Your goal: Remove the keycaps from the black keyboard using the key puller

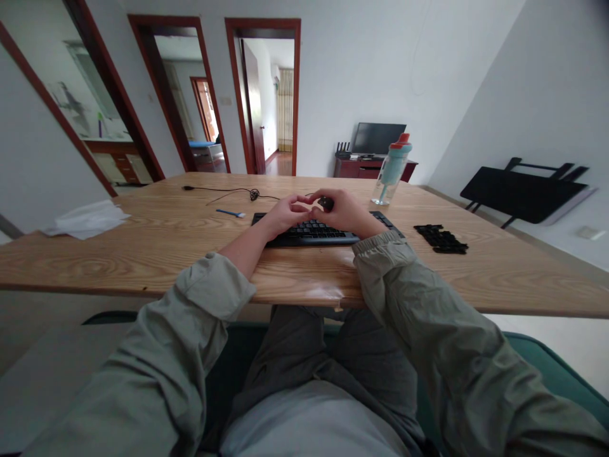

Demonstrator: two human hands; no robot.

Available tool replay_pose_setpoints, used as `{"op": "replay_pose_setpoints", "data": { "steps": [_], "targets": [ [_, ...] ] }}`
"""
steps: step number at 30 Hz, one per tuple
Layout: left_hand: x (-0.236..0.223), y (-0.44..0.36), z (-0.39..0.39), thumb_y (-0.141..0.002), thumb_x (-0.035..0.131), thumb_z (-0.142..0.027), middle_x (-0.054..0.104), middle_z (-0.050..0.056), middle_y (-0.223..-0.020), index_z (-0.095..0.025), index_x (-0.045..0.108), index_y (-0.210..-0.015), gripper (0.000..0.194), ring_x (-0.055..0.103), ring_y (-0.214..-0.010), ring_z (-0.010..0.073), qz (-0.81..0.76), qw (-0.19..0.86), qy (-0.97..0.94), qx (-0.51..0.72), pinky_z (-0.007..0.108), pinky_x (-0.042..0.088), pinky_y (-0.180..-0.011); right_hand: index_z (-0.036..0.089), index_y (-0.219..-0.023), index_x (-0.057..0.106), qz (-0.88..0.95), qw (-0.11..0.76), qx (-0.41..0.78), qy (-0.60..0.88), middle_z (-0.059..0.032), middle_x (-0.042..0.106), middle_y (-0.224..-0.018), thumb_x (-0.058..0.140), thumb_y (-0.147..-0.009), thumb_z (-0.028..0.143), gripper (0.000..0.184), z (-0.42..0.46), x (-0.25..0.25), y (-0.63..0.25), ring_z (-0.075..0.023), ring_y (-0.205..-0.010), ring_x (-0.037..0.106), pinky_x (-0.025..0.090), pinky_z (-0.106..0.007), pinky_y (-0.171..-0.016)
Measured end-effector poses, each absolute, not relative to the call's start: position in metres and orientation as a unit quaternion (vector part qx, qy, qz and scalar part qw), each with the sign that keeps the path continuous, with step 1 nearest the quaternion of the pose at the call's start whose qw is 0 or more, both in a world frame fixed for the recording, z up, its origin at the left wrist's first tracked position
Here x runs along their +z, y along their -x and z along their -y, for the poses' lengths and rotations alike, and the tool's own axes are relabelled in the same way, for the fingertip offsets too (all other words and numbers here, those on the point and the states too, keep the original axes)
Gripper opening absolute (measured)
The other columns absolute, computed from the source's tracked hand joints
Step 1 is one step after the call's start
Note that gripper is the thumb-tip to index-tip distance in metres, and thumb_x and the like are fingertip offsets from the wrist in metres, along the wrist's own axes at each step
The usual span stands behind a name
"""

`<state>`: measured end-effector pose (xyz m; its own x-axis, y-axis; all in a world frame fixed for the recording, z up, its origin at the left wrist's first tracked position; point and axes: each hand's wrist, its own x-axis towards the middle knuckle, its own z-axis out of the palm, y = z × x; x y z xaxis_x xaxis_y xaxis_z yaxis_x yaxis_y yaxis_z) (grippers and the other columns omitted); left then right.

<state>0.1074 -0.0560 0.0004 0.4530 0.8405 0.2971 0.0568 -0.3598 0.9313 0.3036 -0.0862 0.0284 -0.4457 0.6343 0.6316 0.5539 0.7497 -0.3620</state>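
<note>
Both my hands are raised over a black keyboard (314, 236) on the wooden table. My right hand (343, 211) is closed around a small dark piece (326, 203), whose kind I cannot make out. Close against it, my left hand (286, 214) has its fingers bent and pinched together near the right fingertips; whatever may be between them is hidden. Some of the keyboard's keys are covered by my hands. To its right lie several black keycaps (441, 239) grouped in rows. A blue brush (231, 213) with a pale head rests left of the keyboard.
A coiled black cable (254, 193) stretches across the table behind the brush. Crumpled white paper (85, 219) lies at the far left. A clear bottle with a red lid (391, 170) stands behind the keyboard at right. The table's front edge (304, 298) is close to my body.
</note>
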Motion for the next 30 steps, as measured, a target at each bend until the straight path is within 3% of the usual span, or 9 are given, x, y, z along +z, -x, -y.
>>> {"op": "replay_pose_setpoints", "data": {
  "steps": [9,17,25,30],
  "targets": [
    [0.005,-0.112,0.067,-0.065,0.085,-0.042,0.072,0.003,-0.079,-0.015,0.062,-0.107,0.055,0.060,-0.065,0.0114,-0.280,0.494,-0.739,0.362,0.023,0.042,-0.061,0.019,-0.112,0.072,0.873,0.246,-0.109,0.406,-0.0074,0.073,-0.086,0.058,-0.088,0.033,0.031,0.125,0.029,-0.319,-0.0178,-0.071,0.061,0.038,-0.029,-0.067],
    [0.002,-0.126,0.074,-0.065,0.085,-0.037,0.073,0.005,-0.084,-0.014,0.062,-0.103,0.050,0.067,-0.077,0.0161,-0.249,0.499,-0.763,0.327,0.030,0.050,-0.073,0.019,-0.106,0.070,0.860,0.159,-0.157,0.459,-0.0080,0.073,-0.087,0.060,-0.088,0.033,0.025,0.154,0.032,-0.332,-0.0201,-0.075,0.063,0.038,-0.029,-0.066],
    [0.022,-0.075,0.054,-0.075,0.071,-0.045,0.069,0.006,-0.085,-0.015,0.070,-0.097,0.037,0.061,-0.077,0.0175,-0.406,0.243,-0.788,0.394,0.029,0.046,-0.069,0.021,-0.096,0.069,0.810,-0.014,-0.142,0.568,-0.0104,0.072,-0.083,0.058,-0.086,0.036,0.021,0.180,0.016,-0.409,-0.0237,-0.070,0.065,0.039,-0.032,-0.060],
    [0.017,-0.026,0.034,-0.071,0.070,-0.041,0.070,0.005,-0.084,-0.017,0.072,-0.089,0.030,0.057,-0.070,0.0170,-0.498,0.133,-0.783,0.347,0.027,0.042,-0.064,0.025,-0.099,0.071,0.801,-0.031,-0.127,0.584,-0.0078,0.074,-0.086,0.057,-0.087,0.040,0.024,0.203,-0.005,-0.455,-0.0230,-0.072,0.068,0.039,-0.030,-0.059]
  ]
}}
